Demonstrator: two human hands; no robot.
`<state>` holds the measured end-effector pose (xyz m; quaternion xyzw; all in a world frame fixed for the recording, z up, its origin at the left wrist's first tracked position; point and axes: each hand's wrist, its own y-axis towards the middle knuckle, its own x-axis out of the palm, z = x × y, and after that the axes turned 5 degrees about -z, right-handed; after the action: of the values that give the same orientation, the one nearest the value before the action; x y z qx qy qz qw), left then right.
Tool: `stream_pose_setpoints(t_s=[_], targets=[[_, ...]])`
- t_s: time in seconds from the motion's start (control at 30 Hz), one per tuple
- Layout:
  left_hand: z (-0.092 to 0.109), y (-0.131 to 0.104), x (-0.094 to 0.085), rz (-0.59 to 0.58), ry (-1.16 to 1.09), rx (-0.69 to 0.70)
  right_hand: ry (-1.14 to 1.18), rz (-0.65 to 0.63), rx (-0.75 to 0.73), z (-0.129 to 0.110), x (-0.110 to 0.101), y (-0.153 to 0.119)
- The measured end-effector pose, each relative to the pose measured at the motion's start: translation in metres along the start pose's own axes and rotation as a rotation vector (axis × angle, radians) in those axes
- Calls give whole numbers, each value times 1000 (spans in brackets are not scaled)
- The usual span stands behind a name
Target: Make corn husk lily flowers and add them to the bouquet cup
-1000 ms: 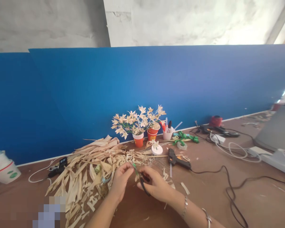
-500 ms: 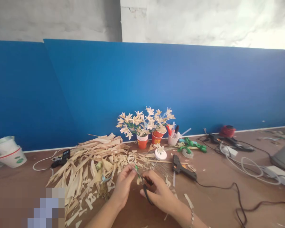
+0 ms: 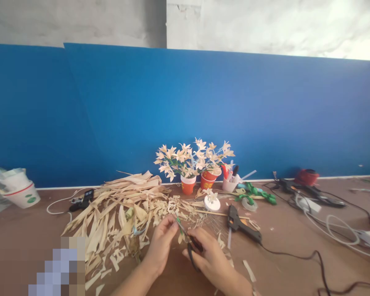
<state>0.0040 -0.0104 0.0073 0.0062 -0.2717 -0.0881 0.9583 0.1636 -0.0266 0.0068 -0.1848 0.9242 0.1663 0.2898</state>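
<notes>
Clearly, the right hand grips scissors, blades slanting away-left toward the green-and-pale piece the left hand pinches.

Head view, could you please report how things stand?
Right hand gripping scissors. Left hand pinching small green piece. Pale strips heaped beside left hand. Glue gun lying beyond right hand.

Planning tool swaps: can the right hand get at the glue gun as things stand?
Probably, but not freely: the right hand is holding scissors. The glue gun lies just beyond it, and only low pale scraps show between them.
</notes>
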Motion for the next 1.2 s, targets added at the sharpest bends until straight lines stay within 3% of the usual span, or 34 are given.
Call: stream_pose_setpoints(t_s=[0.23, 0.53, 1.2], targets=[[6, -2, 0, -121, -41, 1, 17, -4, 5, -2, -2, -2], [7, -1, -4, -164, 0, -17, 90, 11, 14, -5, 2, -3], [7, -2, -5, -223, -47, -79, 578, -76, 40, -9, 7, 0]])
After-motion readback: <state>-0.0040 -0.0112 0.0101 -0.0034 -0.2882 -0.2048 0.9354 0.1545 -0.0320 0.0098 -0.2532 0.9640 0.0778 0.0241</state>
